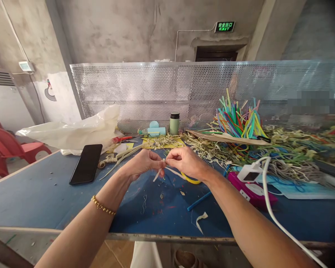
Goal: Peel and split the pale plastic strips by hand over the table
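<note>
Firstly — pale, narrow, limp strip (157,175), pinched by left hand (143,162) and right hand (187,162); toward far edge of bench (44,190) — lidded green bottle (174,125), contents hidden.

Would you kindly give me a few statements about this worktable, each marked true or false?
1. The left hand and right hand are together at a pale strip. True.
2. The gold bracelet is on the right arm. False: it is on the left arm.
3. The black phone lies on the blue table. True.
4. The green bottle lies on its side. False: it stands upright.
5. The exit sign is lit green. True.
</note>
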A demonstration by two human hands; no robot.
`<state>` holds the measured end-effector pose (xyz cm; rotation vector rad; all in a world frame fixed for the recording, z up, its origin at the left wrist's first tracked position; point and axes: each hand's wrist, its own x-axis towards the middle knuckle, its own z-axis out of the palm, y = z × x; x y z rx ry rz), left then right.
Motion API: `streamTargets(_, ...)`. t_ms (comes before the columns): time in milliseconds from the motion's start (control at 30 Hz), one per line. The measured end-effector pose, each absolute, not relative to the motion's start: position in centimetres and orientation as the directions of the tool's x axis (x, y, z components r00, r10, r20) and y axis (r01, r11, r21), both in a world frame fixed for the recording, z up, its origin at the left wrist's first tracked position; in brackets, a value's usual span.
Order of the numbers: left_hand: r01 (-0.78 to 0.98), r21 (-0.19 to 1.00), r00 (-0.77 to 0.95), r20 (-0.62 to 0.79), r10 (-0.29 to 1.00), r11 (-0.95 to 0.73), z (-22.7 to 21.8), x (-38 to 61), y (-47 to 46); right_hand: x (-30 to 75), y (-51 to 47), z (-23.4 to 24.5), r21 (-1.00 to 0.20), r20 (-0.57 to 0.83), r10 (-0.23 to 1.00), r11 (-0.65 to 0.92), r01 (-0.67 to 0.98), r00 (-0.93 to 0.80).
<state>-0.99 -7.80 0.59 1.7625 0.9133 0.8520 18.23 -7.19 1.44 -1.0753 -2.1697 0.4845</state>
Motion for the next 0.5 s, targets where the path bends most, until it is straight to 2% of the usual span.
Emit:
streamTargets(200,0.183,0.953,0.478,0.127,0.869,-0.240,0.45,-0.94,-7.62,18.34,-7.55,1.42,-0.695,0.276,0.822,0.528,0.487,-0.498)
streamTargets(333,0.131,0.968,0.498,0.121,0.859,-0.212,0.50,-0.77,-7.67,18.15,-7.60,1.36,-0.734,0.297,0.817,0.526,0.429,-0.494)
streamTargets(500,0.077,0.978,0.469,0.138,0.872,-0.196,0.31,-0.29,-7.67,17.85,-7.62,1.35,-0.713,0.349,0.796,0.568,0.411,-0.494)
